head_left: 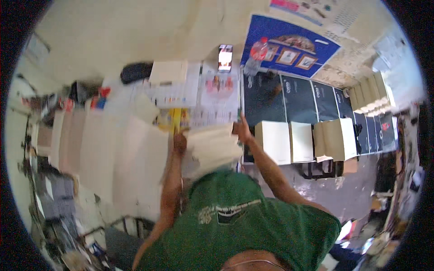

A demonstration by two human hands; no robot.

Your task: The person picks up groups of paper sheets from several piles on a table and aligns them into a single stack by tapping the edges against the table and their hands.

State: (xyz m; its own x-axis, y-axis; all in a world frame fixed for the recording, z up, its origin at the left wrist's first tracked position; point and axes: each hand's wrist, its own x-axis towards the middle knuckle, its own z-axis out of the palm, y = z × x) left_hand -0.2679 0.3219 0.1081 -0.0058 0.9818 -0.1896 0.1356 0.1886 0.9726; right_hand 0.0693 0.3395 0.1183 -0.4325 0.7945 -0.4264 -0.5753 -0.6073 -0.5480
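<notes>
Against a stained wall (135, 36), a partly black-covered table (262, 97) bears a cream paper stack (214, 142). The left hand (180, 141) and right hand (244, 132) are at its sides; through blur, I cannot tell whether either grips it. Beyond the stack are a blurred yellow strip (176, 119) and a phone (224, 58), its screen washed out.

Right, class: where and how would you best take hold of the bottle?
Probably by the body of the bottle, below its red cap, coming from the front: it stands upright, its slim shape suits wrapping, and the blue poster is behind. The right hand is nearer.
</notes>
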